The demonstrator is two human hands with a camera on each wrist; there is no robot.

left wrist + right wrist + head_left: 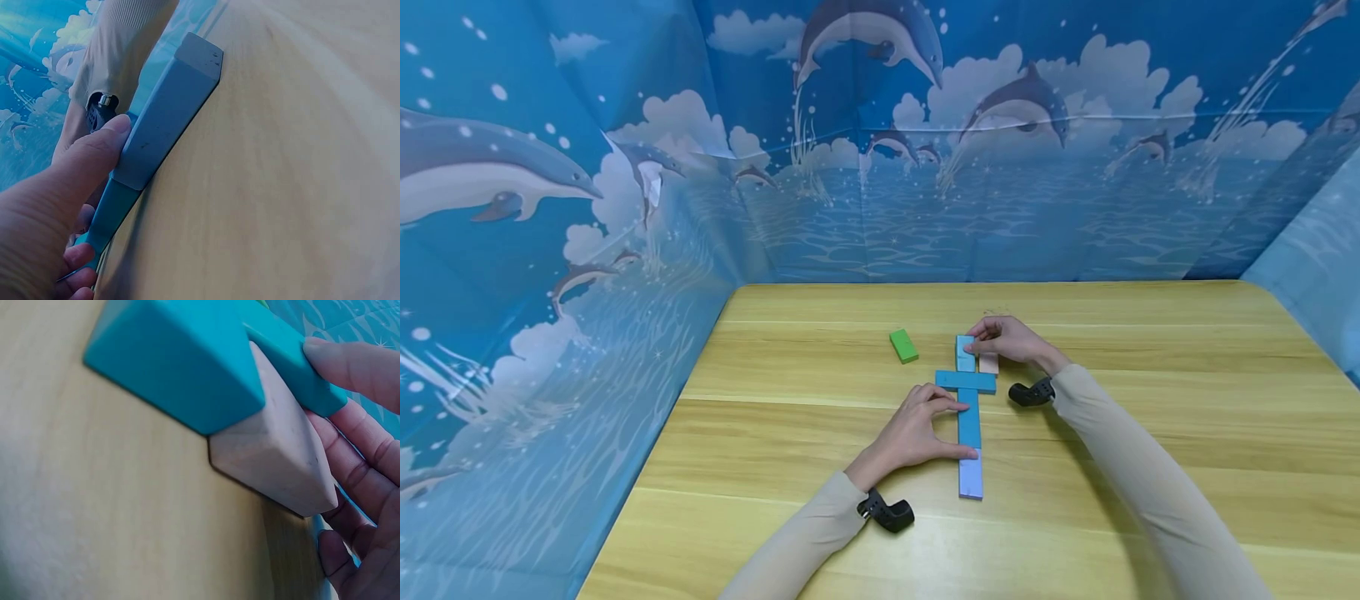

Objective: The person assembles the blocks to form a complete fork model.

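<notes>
Wooden blocks form a cross on the table. A light blue block (965, 361) is at its far end, a blue crossbar block (966, 382) lies across, then a blue block (969, 429) and a lilac block (971, 482) run toward me. My right hand (1011, 340) pinches the far end of the light blue block between thumb and fingers. A pale pink block (275, 444) sits beside it, against the crossbar. My left hand (916, 429) spreads along the left side, its thumb touching the lilac block (169, 112) and its fingers touching the blue one.
A green block (904, 346) lies apart, left of the cross. Under everything is a wood-grain table (760, 467), with dolphin-print cloth (910, 208) hanging behind and along the sides. Each wrist wears a black camera mount (891, 514).
</notes>
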